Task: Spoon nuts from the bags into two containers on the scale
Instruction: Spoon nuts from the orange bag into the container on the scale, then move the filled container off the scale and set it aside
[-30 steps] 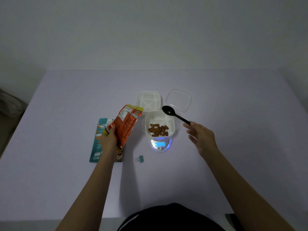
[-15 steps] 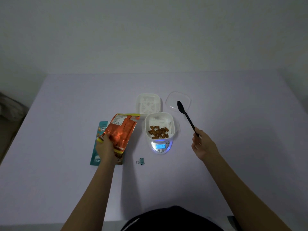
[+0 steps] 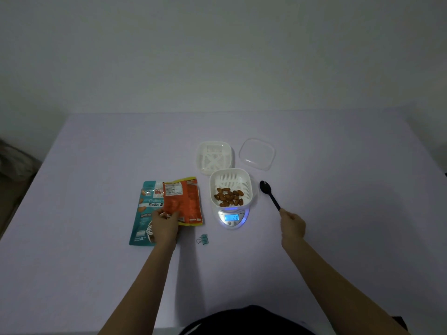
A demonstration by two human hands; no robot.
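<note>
Your left hand (image 3: pixel 165 226) and the orange bag (image 3: pixel 183 201) cover the right side of the teal bag (image 3: pixel 145 213), so you can read only part of its label. The end of the spoon (image 3: pixel 268 193) handle is hidden inside your right hand (image 3: pixel 292 227) grip. The container (image 3: pixel 231 187) hides the scale (image 3: pixel 232 217) platform. The small print on both bags is too small to read. Both your forearms are cut off by the bottom edge.
</note>
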